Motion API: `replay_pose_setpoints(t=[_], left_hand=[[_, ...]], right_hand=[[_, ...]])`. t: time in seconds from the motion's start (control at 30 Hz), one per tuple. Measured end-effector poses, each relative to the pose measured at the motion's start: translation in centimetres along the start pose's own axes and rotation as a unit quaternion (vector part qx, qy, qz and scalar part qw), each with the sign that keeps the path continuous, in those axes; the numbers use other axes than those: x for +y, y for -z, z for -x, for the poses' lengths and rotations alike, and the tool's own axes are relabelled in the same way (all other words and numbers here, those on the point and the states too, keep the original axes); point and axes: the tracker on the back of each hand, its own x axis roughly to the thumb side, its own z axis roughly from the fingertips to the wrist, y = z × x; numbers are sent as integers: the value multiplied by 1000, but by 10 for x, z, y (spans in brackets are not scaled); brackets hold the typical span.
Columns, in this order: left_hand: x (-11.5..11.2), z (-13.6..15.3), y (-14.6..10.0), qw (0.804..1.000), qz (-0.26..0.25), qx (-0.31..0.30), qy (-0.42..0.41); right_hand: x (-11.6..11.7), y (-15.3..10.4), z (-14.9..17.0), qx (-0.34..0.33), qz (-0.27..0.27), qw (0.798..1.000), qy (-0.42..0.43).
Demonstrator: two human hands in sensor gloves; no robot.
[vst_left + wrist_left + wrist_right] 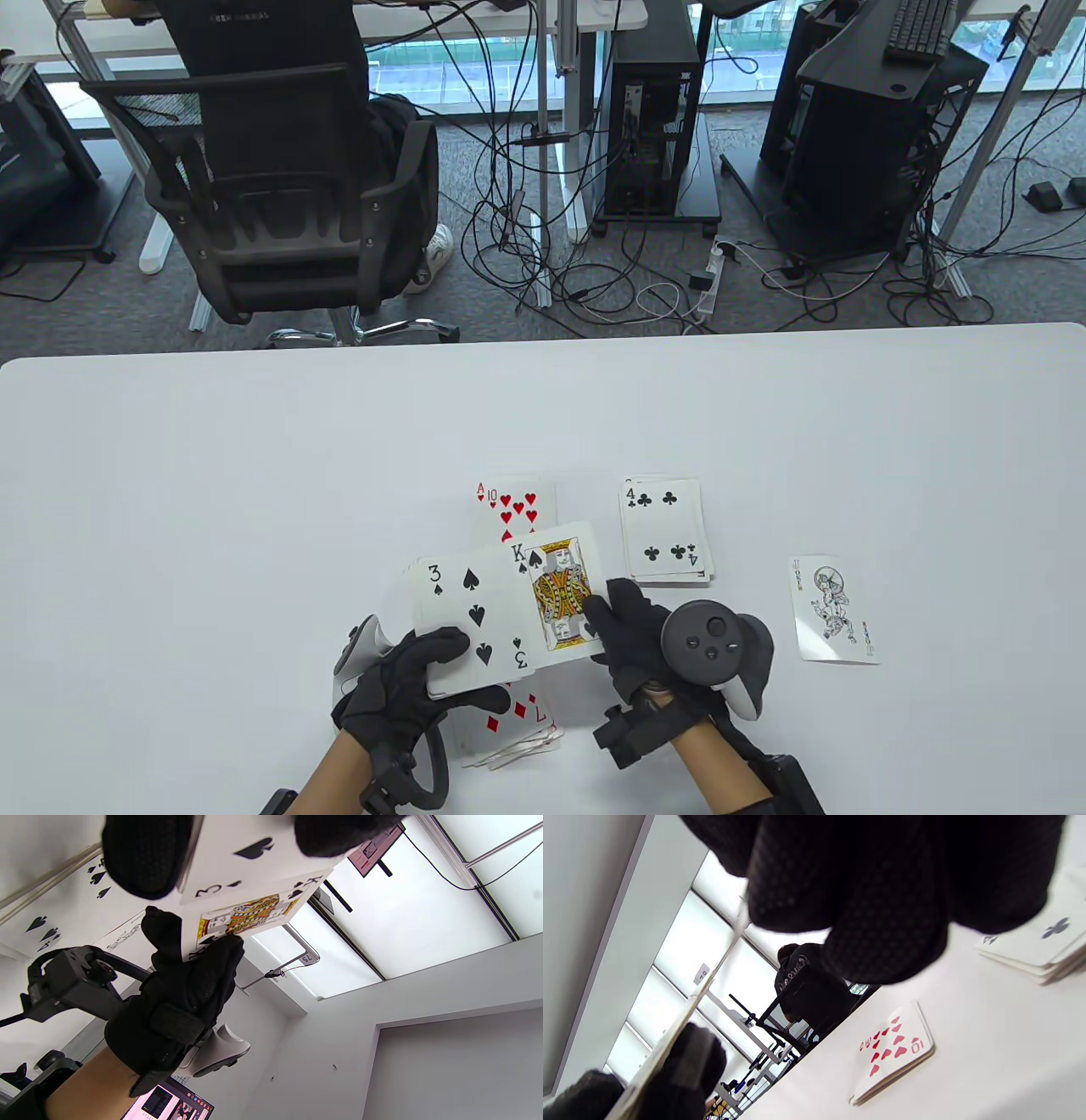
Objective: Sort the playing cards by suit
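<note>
My left hand [467, 671] grips a small stack of cards with the 3 of spades [471, 615] face up on top, thumb across its near edge. The king of spades [560, 594] juts out to the right from under the 3, and my right hand [602, 620] pinches its near right corner. In the left wrist view the king [246, 914] shows below the 3 [254, 853], with the right hand [186, 993] on it. On the table lie a hearts pile topped by the 10 [513, 509], a clubs pile topped by the 4 [666, 531] and a joker [831, 611].
A loose, untidy pile with red diamond cards [517, 722] lies on the white table [212, 509] under my left hand. In the right wrist view the hearts pile [895, 1052] and the clubs pile [1043, 942] lie beyond my fingers. An office chair [280, 195] stands behind the far edge.
</note>
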Motion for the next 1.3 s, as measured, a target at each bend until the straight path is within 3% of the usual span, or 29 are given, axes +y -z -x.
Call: replay_pose_setpoints(t=[0.1, 0.2, 0.4, 0.6, 0.83, 1.03, 1.17, 1.23, 1.3], left_hand=[[-1, -1, 0, 1000, -2, -1, -3], [0, -1, 0, 1000, -7, 0, -1], [-1, -1, -1, 1000, -9, 2, -3], [-1, -2, -1, 1000, -9, 2, -3], [-1, -2, -1, 1000, -11, 4, -3], [-1, -2, -2, 1000, -10, 4, -3], [-1, -2, -1, 1000, -9, 4, -2], [-1, -2, -1, 1000, -8, 4, -2], [-1, -2, -1, 1000, -7, 5, -2]], right_hand=[[-17, -5, 11, 28, 6, 999, -26], [-30, -11, 24, 81, -35, 993, -81], [-37, -27, 48, 199, -138, 951, -192], [-24, -35, 60, 215, -170, 912, -305], [-2, -39, 63, 196, -208, 848, -446], [2, -39, 61, 193, -226, 819, -490], [-3, -37, 59, 217, -220, 821, -480], [-9, -32, 55, 228, -211, 835, -455], [-13, -25, 43, 204, -179, 864, -423]])
